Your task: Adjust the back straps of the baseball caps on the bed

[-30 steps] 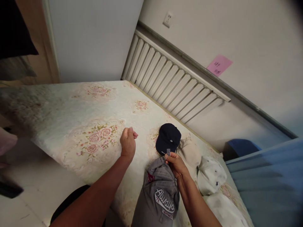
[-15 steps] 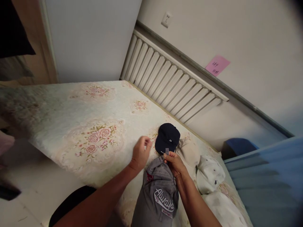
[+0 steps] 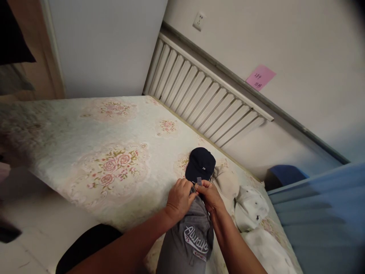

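Note:
A grey cap with "Always" lettering lies on the flowered bed surface, its brim toward me. At its far end, my left hand is closed on the cap's back edge, fingers curled over it. My right hand pinches the strap there, and a short grey strap end sticks up above its fingertips. The two hands almost touch. Just beyond them sits a navy cap with a small white mark. What lies between the fingertips is partly hidden.
Right of the hands lie a beige cap, a white cap and another white cap. A radiator runs along the wall beside the bed. A blue curtain hangs at right, near a dark blue object.
My left hand has come in from the left and closed on the grey cap's back edge. My right hand keeps its pinch on the strap. The view has shifted slightly.

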A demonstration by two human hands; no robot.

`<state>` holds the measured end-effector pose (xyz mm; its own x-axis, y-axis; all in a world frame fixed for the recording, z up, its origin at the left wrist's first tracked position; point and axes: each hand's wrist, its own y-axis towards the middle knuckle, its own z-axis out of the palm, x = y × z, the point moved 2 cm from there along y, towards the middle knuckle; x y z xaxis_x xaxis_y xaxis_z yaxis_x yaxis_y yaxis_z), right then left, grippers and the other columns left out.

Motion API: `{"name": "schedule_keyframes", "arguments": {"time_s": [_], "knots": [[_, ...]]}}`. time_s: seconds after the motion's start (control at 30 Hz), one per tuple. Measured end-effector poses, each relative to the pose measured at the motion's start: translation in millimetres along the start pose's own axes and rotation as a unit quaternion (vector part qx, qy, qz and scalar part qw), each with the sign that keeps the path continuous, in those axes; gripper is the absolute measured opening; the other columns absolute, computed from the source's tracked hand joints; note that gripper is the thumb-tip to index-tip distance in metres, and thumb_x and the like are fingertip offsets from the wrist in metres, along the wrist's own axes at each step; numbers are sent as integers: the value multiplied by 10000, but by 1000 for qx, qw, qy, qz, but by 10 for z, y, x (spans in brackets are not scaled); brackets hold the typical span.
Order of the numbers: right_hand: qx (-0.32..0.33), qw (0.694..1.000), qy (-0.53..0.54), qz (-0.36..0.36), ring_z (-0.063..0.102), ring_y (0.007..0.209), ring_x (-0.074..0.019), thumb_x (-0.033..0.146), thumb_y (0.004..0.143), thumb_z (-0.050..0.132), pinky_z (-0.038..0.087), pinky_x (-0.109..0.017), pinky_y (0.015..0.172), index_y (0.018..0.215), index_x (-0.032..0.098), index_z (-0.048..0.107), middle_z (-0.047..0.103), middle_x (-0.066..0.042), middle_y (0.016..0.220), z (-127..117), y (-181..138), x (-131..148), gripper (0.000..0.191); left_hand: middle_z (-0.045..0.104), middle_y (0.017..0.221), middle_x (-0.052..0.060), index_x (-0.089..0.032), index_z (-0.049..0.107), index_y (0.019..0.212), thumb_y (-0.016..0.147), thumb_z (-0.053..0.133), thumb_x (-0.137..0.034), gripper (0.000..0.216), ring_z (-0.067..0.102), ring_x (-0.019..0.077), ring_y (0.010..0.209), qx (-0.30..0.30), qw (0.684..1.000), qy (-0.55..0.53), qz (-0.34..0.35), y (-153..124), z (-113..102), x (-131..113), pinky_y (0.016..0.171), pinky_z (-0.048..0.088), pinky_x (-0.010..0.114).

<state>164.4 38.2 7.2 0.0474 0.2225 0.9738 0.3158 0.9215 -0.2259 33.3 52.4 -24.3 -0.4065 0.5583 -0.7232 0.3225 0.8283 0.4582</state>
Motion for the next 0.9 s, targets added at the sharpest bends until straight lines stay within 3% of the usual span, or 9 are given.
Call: {"name": "schedule_keyframes", "arguments": {"time_s": [0.2,0.43,0.57,0.67,0.9], "knots": [[12,1000,-4,-3,454,464,-88,271,491,829,324,-235,508,570,172,594,569,39,494,-28,3,-14,267,550,862,26,-173,563,811,740,628,-171,96,522,165,824,15,986,-151,-68,63,95,89,744,421,281],[30,1000,7,-1,507,485,-117,452,592,773,372,-259,526,693,165,643,631,-10,559,-77,29,-56,330,528,659,-36,-157,569,745,620,664,-171,157,480,98,603,42,914,-336,-223,120,168,193,578,370,214],[52,998,23,-8,422,414,-92,543,650,697,305,-240,463,753,170,632,577,13,485,-99,46,-57,392,550,642,-47,-163,564,759,595,635,-140,180,495,87,586,54,881,-406,-235,121,235,254,571,363,200],[73,997,28,-9,304,362,-56,487,662,713,236,-225,435,679,191,576,496,60,421,-126,48,-41,326,575,650,-39,-162,576,784,588,639,-152,206,514,92,595,66,869,-431,-234,123,248,277,588,378,205],[114,993,15,25,390,424,-59,345,604,774,243,-206,466,702,176,622,597,10,530,-190,2,-24,247,607,679,-19,-156,581,836,609,641,-179,236,541,103,611,78,845,-475,-232,111,227,271,589,390,213]]}}
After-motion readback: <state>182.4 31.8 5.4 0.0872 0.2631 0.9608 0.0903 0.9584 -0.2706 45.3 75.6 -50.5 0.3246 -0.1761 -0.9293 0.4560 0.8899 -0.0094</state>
